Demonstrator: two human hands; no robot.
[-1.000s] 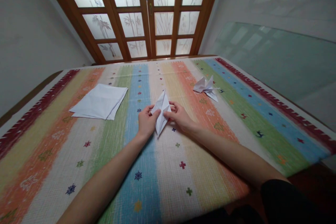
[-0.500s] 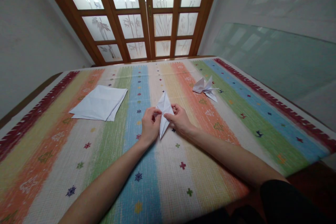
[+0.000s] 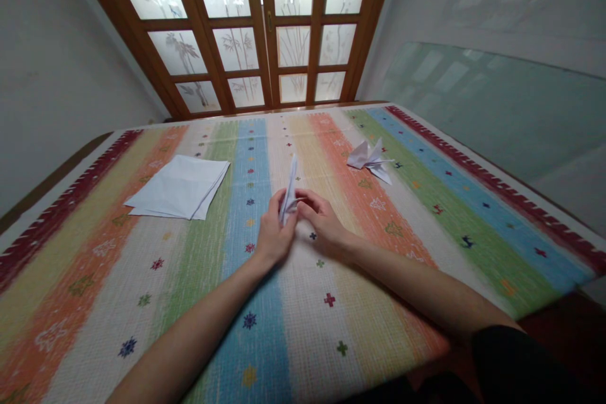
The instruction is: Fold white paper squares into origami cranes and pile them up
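A folded white sheet of paper (image 3: 290, 184), narrow and pointed at the top, is held nearly edge-on over the middle of the table. My left hand (image 3: 277, 227) grips it from the left, thumb and fingers closed around its lower part. From the right, my right hand (image 3: 322, 218) pinches a flap of the same paper, with the thumb and fingers bent toward it. The paper's lower end is hidden behind my left thumb. A finished paper crane (image 3: 369, 159), also white, rests farther off to the right.
A stack of white paper sheets (image 3: 182, 186) lies to the left. Under everything spreads a striped tablecloth (image 3: 250, 328) with small printed figures. Wooden doors with glass panes (image 3: 246, 38) stand beyond the far edge, and a glass panel (image 3: 497, 120) lines the right wall.
The folded paper has turned from its broad diamond face to nearly edge-on. My left hand has wrapped around it more, and my right hand has shifted slightly onto a flap.
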